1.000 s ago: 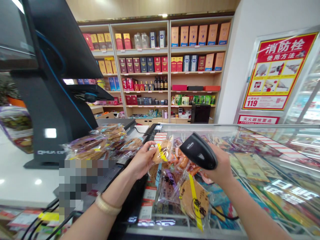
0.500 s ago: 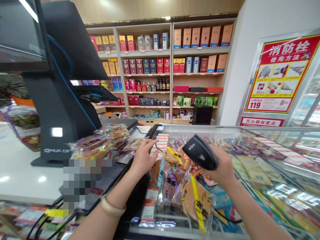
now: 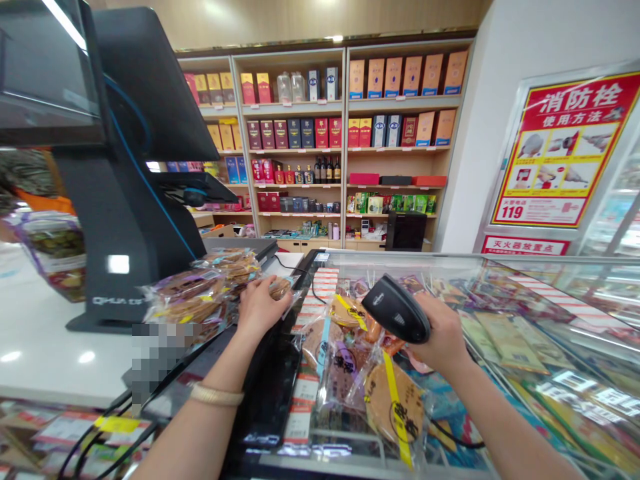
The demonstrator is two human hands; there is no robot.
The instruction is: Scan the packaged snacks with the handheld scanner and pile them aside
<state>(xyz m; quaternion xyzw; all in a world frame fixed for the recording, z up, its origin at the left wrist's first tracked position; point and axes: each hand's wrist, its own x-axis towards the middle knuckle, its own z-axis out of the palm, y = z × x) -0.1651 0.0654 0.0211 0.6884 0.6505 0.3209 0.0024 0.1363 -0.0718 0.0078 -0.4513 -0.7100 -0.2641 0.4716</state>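
My right hand (image 3: pixel 443 330) is wrapped round a black handheld scanner (image 3: pixel 396 308), held above the glass case. Below the scanner, several clear packets of round flat cakes (image 3: pixel 393 400) with yellow, blue and purple bands lie on the glass top. My left hand (image 3: pixel 263 307) reaches over the left pile of similar packets (image 3: pixel 183 293), its fingers curled on a packet (image 3: pixel 281 288) at the right side of that pile. The hand's underside is hidden.
A black monitor stand (image 3: pixel 130 220) rises from the white counter (image 3: pixel 30 347) at the left. Black cables hang at the lower left. Boxes and bottles fill the back shelves (image 3: pixel 295 110). A bagged item (image 3: pixel 55 247) is at the far left.
My left hand has moved left, from above the case edge to the left pile of packets, and its fingers have come down on one. The right hand with the scanner has shifted only slightly.
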